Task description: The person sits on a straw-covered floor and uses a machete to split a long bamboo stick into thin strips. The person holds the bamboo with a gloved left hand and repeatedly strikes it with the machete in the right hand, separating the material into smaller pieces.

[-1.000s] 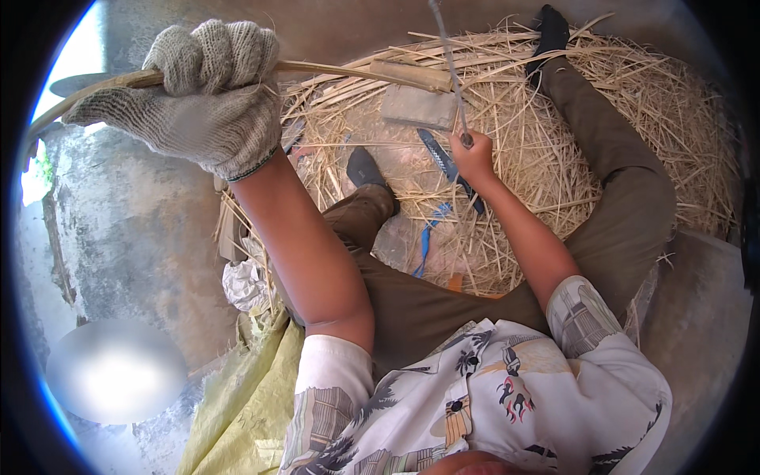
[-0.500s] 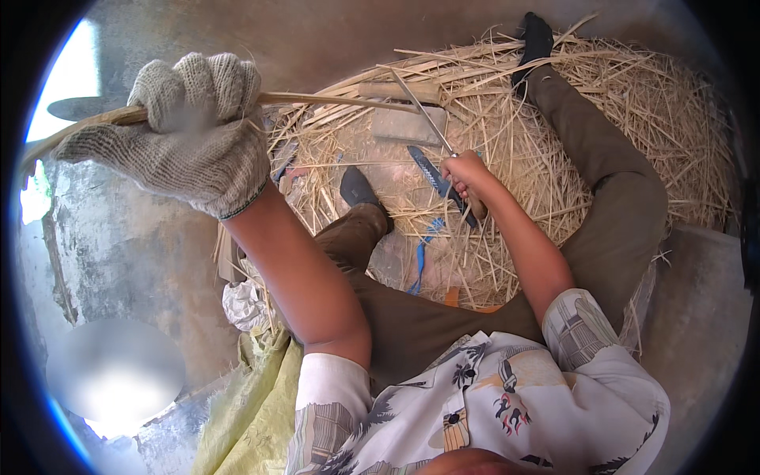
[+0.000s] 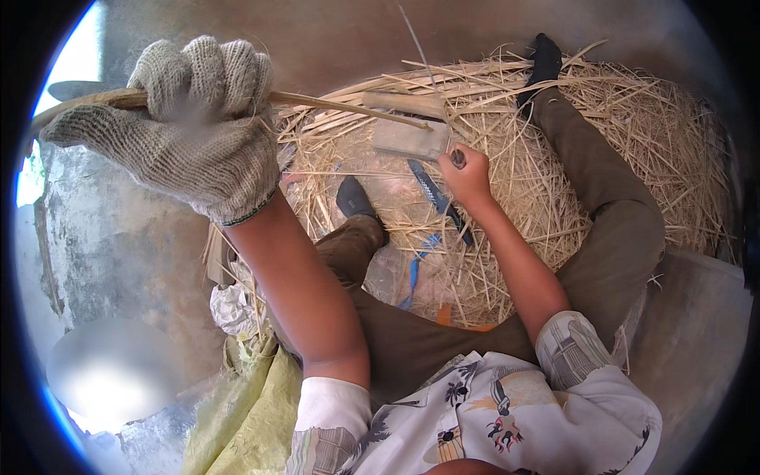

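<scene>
The left hand [image 3: 186, 131], wearing a grey knitted glove, is clenching around a long thin cane strip [image 3: 332, 103], raised high and close to the camera. The strip is running out of the fist on both sides: a wider, darker end is sticking out to the left of the glove, and the slim pale length is stretching rightward toward the right hand, ending just short of it.

The right hand [image 3: 467, 174], bare, is gripping the handle of a tool whose dark round butt is showing at the top of the fist; its working end is hidden, so I cannot tell its kind. A very thin sliver [image 3: 423, 55] is rising from just above this hand toward the top edge. Just left of the right hand a flat grey block [image 3: 410, 138] is lying on the straw. Just below and left of that hand a knife with a dark blade [image 3: 434, 194] is resting on the floor, and nearer the person a blue strap [image 3: 416, 269] is trailing.

A heap of straw-like shavings [image 3: 633, 134] is spreading around and beyond the right hand. The person is sitting on the floor in brown trousers, one leg [image 3: 609, 206] extending right of the right hand, the other foot [image 3: 356, 202] lying between the hands. A yellow sack [image 3: 245, 404] is lying below the left forearm.
</scene>
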`<state>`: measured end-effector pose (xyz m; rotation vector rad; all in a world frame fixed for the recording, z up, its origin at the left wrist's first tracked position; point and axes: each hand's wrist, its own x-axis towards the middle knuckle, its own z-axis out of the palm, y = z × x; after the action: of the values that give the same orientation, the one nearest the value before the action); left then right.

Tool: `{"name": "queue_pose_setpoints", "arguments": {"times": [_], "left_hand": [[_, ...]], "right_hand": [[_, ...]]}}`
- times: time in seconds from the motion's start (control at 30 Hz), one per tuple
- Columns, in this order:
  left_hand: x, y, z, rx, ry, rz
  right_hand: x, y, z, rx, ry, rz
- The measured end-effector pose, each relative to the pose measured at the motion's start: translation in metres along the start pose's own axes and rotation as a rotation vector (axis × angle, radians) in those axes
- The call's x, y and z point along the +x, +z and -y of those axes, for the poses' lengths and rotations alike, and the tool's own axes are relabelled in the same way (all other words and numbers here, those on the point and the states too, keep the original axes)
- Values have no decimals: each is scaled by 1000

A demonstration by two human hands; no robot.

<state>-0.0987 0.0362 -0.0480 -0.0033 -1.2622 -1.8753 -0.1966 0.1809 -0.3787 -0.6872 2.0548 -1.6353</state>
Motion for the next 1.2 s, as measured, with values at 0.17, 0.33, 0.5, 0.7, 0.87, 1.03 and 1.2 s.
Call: {"name": "queue_pose_setpoints", "arguments": {"times": [0.17, 0.33, 0.5, 0.7, 0.87, 1.03, 1.2], "left_hand": [[1, 0, 0, -14, -28, 51], [-2, 5, 2, 130, 69, -212], [3, -1, 2, 35, 15, -43], [-2, 17, 6, 135, 73, -75], [-6, 14, 6, 155, 94, -127], [2, 8, 10, -13, 55, 36], [-5, 7, 3, 116, 65, -39]], "right_hand": [[-21, 12, -69, -155, 272, 95], [-19, 5, -75, -147, 582, 282], [-11, -2, -55, 673, 1082, 659], [2, -6, -38, 1137, 1150, 591], [3, -5, 4, 437, 466, 64], [6, 4, -59, 131, 204, 12], [-21, 4, -82, -264, 538, 234]]}}
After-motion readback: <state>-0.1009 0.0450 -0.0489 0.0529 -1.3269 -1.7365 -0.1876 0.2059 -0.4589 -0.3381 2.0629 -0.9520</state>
